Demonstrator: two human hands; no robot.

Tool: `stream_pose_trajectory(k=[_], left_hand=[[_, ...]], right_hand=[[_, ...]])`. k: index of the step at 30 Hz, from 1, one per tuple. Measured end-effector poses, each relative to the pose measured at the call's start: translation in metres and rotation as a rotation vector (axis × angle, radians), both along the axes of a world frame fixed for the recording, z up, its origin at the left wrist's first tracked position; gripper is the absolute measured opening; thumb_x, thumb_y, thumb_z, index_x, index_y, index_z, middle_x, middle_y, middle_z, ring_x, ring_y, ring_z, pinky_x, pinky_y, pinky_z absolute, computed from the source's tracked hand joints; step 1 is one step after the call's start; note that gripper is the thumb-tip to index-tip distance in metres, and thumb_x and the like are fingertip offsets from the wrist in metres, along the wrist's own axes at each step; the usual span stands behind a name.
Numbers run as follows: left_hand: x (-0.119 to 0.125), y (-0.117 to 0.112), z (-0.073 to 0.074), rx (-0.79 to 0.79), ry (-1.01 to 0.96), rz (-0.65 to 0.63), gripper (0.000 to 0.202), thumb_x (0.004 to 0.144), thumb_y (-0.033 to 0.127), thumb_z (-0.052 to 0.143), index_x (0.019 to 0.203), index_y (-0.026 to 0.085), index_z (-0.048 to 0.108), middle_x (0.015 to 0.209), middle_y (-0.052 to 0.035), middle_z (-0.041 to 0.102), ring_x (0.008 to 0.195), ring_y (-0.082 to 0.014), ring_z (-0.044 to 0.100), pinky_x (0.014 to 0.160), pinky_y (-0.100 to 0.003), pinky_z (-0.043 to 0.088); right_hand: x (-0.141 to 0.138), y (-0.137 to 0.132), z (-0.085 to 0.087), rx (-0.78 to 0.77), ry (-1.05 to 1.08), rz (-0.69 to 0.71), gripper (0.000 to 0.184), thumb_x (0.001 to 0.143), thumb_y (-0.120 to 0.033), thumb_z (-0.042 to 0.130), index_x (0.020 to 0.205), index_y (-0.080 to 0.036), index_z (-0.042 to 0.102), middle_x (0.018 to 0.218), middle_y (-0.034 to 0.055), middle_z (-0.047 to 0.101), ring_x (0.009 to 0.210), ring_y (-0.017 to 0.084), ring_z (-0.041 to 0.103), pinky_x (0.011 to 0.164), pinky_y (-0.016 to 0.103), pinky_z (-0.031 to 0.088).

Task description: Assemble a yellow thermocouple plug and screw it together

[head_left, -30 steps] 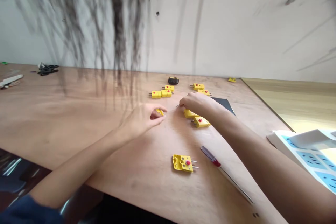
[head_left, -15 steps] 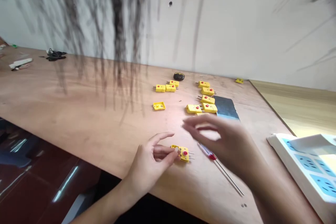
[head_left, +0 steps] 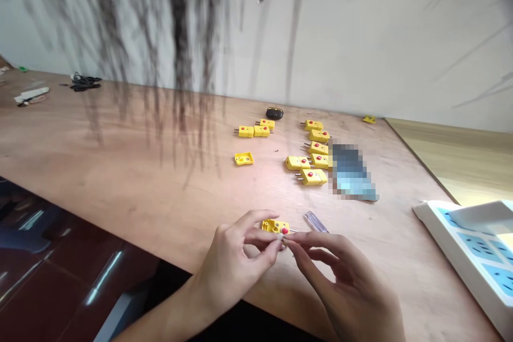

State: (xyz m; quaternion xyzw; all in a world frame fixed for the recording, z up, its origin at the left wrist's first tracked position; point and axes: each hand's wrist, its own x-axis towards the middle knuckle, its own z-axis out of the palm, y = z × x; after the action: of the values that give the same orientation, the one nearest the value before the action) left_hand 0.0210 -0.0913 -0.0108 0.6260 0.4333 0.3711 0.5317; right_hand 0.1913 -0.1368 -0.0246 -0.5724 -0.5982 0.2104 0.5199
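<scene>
Thermocouple connector (head_left: 276,226): yellow, with a red dot and metal pins pointing right; it is held between both hands at lower centre of the frame, above the table's near edge.
Plywood table (head_left: 120,171): its near edge is crossed by the forearms at the bottom of the frame; open wood is left bare to the left of the hands.
Power strip (head_left: 473,251): white with blue panels, it is cut off by the lower right corner, well apart from the hands.
Pixelated patch (head_left: 352,171): a flat object beside the connector rows is obscured, and its markings cannot be read.
Left hand (head_left: 230,262): the thumb and curled fingers are pressed together, pinching the connector's near side.
Right hand (head_left: 344,283): the thumb and forefinger are pinched at the connector's near lower corner, with the other fingers loosely curled.
Screwdriver (head_left: 316,222): its clear handle is seen just beyond the right hand.
Other connectors (head_left: 315,148): yellow connectors are laid in loose groups at upper centre, clear of the hands.
Connector markings: any lettering is too small to be read.
</scene>
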Motion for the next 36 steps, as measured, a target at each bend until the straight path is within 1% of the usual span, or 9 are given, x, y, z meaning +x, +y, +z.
stream_pose_trajectory(k=[5, 12, 15, 18, 22, 25, 30, 33, 36], left_hand=[[0.001, 0.0, 0.001, -0.013, -0.015, -0.006, 0.032, 0.09, 0.019, 0.069, 0.121, 0.023, 0.067, 0.092, 0.0003, 0.084, 0.087, -0.0182, 0.081, 0.07, -0.019, 0.065], [0.0, 0.001, -0.001, 0.052, 0.059, 0.01, 0.035, 0.089, 0.015, 0.067, 0.123, 0.025, 0.067, 0.098, 0.0017, 0.083, 0.074, -0.017, 0.081, 0.067, -0.021, 0.065], [-0.002, -0.001, -0.005, 0.098, 0.035, -0.026, 0.036, 0.092, 0.015, 0.068, 0.125, 0.028, 0.066, 0.104, 0.0035, 0.083, 0.079, -0.0146, 0.081, 0.073, -0.019, 0.065], [-0.005, -0.004, -0.006, 0.161, 0.025, -0.08, 0.039, 0.096, 0.015, 0.067, 0.13, 0.031, 0.064, 0.107, 0.0048, 0.082, 0.089, -0.0131, 0.08, 0.08, -0.017, 0.064], [-0.009, -0.009, -0.005, 0.237, 0.075, -0.117, 0.04, 0.099, 0.014, 0.062, 0.134, 0.033, 0.062, 0.107, 0.0035, 0.081, 0.095, -0.0138, 0.079, 0.086, -0.018, 0.063], [-0.009, -0.007, -0.004, 0.135, 0.038, -0.069, 0.039, 0.097, 0.014, 0.064, 0.131, 0.031, 0.062, 0.102, 0.0037, 0.082, 0.088, -0.0133, 0.08, 0.078, -0.016, 0.063], [-0.007, -0.001, -0.002, -0.016, -0.011, 0.016, 0.035, 0.092, 0.011, 0.068, 0.122, 0.028, 0.064, 0.09, 0.0052, 0.082, 0.086, -0.0139, 0.08, 0.075, -0.015, 0.063], [-0.009, 0.001, -0.005, 0.019, 0.004, 0.038, 0.038, 0.092, 0.01, 0.07, 0.125, 0.03, 0.064, 0.094, 0.0057, 0.082, 0.088, -0.0134, 0.08, 0.08, -0.017, 0.063], [-0.012, 0.004, -0.01, 0.18, 0.16, 0.082, 0.049, 0.088, 0.012, 0.078, 0.131, 0.03, 0.061, 0.108, 0.0017, 0.08, 0.091, -0.0163, 0.078, 0.087, -0.025, 0.064]], right_hand=[[-0.002, -0.001, 0.002, 0.032, 0.018, -0.006, 0.007, 0.093, -0.024, 0.071, 0.098, -0.028, 0.072, 0.092, -0.001, 0.078, 0.082, 0.017, 0.077, 0.074, 0.027, 0.068], [-0.003, 0.003, -0.004, 0.034, -0.036, 0.048, 0.01, 0.095, -0.023, 0.067, 0.101, -0.029, 0.073, 0.093, -0.0006, 0.078, 0.088, 0.018, 0.078, 0.077, 0.027, 0.068], [0.0, 0.005, -0.005, -0.015, -0.03, 0.064, 0.01, 0.097, -0.025, 0.064, 0.1, -0.028, 0.073, 0.092, 0.0017, 0.076, 0.087, 0.019, 0.076, 0.075, 0.029, 0.069], [0.006, 0.007, -0.001, -0.01, -0.079, 0.175, 0.017, 0.099, -0.021, 0.059, 0.106, -0.029, 0.073, 0.097, 0.0026, 0.076, 0.087, 0.018, 0.076, 0.068, 0.024, 0.068], [0.01, 0.01, 0.009, 0.049, -0.216, 0.25, 0.028, 0.099, -0.015, 0.054, 0.112, -0.035, 0.07, 0.103, -0.0031, 0.076, 0.089, 0.013, 0.076, 0.076, 0.018, 0.064], [0.009, 0.015, 0.015, 0.062, -0.304, 0.264, 0.023, 0.099, -0.017, 0.055, 0.109, -0.034, 0.068, 0.1, -0.0045, 0.077, 0.089, 0.013, 0.076, 0.079, 0.019, 0.063], [0.007, 0.03, 0.022, -0.03, -0.32, 0.339, 0.021, 0.1, -0.02, 0.055, 0.104, -0.035, 0.069, 0.095, -0.0046, 0.076, 0.084, 0.014, 0.074, 0.071, 0.023, 0.062], [0.009, 0.041, 0.029, -0.074, -0.32, 0.369, 0.025, 0.097, -0.017, 0.053, 0.096, -0.032, 0.073, 0.089, -0.0024, 0.075, 0.078, 0.014, 0.074, 0.067, 0.022, 0.06], [0.015, 0.054, 0.035, -0.158, -0.337, 0.4, 0.027, 0.094, -0.019, 0.05, 0.087, -0.027, 0.074, 0.086, 0.0025, 0.072, 0.072, 0.015, 0.072, 0.062, 0.023, 0.058]])
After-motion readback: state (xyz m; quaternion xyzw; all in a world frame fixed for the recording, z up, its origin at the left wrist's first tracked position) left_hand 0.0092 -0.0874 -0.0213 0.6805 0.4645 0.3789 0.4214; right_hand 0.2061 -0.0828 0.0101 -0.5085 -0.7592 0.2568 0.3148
